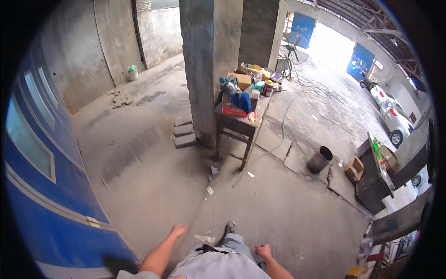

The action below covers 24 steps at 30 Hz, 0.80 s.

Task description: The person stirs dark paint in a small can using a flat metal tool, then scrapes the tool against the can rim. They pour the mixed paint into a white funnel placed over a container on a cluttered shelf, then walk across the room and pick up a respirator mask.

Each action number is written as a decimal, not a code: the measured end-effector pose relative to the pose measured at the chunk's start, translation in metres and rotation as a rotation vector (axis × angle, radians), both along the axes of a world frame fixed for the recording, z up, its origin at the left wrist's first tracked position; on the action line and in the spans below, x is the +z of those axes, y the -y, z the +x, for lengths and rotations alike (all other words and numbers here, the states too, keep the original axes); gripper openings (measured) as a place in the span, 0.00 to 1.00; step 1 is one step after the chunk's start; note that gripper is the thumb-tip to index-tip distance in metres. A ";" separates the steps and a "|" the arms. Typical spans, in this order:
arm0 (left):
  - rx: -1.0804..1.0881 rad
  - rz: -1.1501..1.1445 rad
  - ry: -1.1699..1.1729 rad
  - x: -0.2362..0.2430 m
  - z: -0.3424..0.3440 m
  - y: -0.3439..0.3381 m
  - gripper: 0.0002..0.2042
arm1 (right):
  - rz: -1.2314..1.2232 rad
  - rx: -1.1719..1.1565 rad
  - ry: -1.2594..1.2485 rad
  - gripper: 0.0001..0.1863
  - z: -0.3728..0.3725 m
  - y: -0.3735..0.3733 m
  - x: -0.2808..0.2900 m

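Note:
My left hand (178, 230) hangs low at the left of my body, its fingers loosely curled, with nothing visible in it. On the other side my right hand (263, 251) is closed too, and I see no object in it. Both are over the bare concrete floor (153, 200), touching nothing. One shoe (231, 227) is stretched forward between them. Scraps of white paper (205, 238) lie near that foot.
A cluttered wooden table (246, 132) stands beside a concrete pillar (202, 69), with blocks (185, 140) at its base. A blue door (60, 204) runs along the left. To the right are a metal bucket (320, 159), a cardboard box (355, 169) and a dark desk (369, 186).

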State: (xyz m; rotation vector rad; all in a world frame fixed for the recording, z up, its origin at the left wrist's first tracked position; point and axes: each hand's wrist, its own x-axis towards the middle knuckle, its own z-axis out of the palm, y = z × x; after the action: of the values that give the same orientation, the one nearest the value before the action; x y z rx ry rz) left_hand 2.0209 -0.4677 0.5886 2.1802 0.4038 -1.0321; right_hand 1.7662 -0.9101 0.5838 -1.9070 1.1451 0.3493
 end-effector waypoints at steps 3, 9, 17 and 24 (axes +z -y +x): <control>-0.063 -0.103 0.314 0.074 0.147 0.127 0.30 | 0.088 0.075 0.009 0.15 0.107 0.055 0.026; 0.046 -0.558 0.864 0.207 0.368 0.325 0.37 | 0.024 0.179 0.160 0.18 0.282 0.133 0.085; 0.489 -0.392 0.876 0.262 0.589 0.461 0.64 | 0.140 -0.002 0.238 0.14 0.391 0.173 0.102; 0.627 -0.334 0.789 0.260 0.637 0.475 0.63 | 0.253 -0.086 0.157 0.14 0.439 0.209 0.109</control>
State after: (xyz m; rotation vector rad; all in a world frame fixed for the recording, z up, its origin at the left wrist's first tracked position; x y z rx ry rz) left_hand 2.6583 -0.9432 0.8484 1.7846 0.4461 0.1160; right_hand 2.2054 -1.1192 0.6932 -1.6298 1.0238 0.2782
